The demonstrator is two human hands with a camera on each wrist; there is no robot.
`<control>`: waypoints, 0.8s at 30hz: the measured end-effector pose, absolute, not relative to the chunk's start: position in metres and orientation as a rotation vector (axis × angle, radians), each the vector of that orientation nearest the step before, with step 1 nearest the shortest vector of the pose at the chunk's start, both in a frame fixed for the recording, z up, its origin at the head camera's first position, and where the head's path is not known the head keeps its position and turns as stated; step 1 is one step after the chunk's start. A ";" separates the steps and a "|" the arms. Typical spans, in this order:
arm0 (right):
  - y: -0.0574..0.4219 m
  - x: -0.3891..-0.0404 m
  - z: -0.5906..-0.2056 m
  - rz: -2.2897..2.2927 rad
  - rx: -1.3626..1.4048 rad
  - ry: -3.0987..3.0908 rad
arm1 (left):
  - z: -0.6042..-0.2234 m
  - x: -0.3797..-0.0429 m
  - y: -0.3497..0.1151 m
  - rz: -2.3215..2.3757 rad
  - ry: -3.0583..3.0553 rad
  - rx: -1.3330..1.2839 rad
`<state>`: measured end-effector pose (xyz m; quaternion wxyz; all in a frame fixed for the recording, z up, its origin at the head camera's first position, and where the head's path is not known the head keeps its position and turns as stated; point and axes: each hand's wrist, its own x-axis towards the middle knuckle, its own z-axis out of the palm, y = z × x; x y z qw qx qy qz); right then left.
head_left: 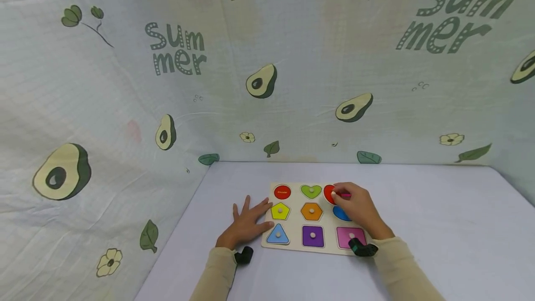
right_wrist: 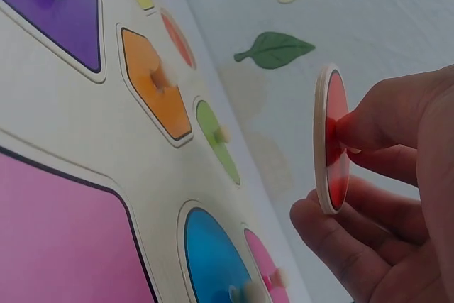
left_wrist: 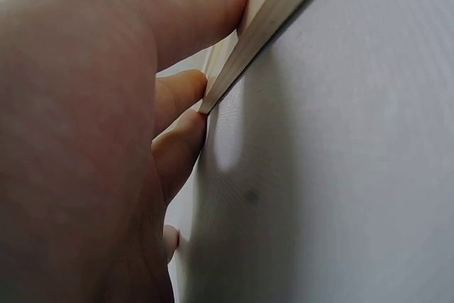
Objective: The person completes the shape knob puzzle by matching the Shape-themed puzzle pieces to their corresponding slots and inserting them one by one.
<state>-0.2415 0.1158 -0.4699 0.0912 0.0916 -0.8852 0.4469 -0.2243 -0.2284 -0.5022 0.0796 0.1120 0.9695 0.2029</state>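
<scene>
My right hand (head_left: 360, 207) pinches a red disc (right_wrist: 338, 189) by its knob; in the right wrist view the disc stands on edge, clear of the puzzle board's surface. The pale wooden puzzle board (head_left: 295, 226) lies flat on the table. My left hand (head_left: 247, 225) is spread at the board's left side, its thumb and fingertips touching the edge. At the board's top left, a round red recess (head_left: 282, 192) with printed lettering shows no knob. The lifted disc overlaps the top right of the board in the head view, by a blue oval piece (head_left: 341, 213).
Knobbed pieces sit in the board: a green heart (head_left: 311, 192), yellow pentagon (head_left: 280, 211), orange hexagon (head_left: 311, 211), light blue triangle (head_left: 278, 234), purple square (head_left: 313, 236) and pink rectangle (head_left: 345, 237). A printed cloth (head_left: 292, 124) hangs behind the white table (head_left: 451, 226).
</scene>
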 end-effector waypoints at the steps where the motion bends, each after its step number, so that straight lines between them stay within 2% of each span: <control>1: 0.114 -0.242 -0.470 1.334 0.274 -2.623 | -0.502 -0.224 -0.228 0.610 2.898 0.336; 15: 0.077 -0.263 -0.466 1.388 0.422 -2.564 | -0.506 -0.226 -0.228 0.574 2.901 0.318; 24: 0.038 -0.282 -0.468 1.459 0.420 -2.682 | -0.507 -0.230 -0.227 0.545 2.899 0.303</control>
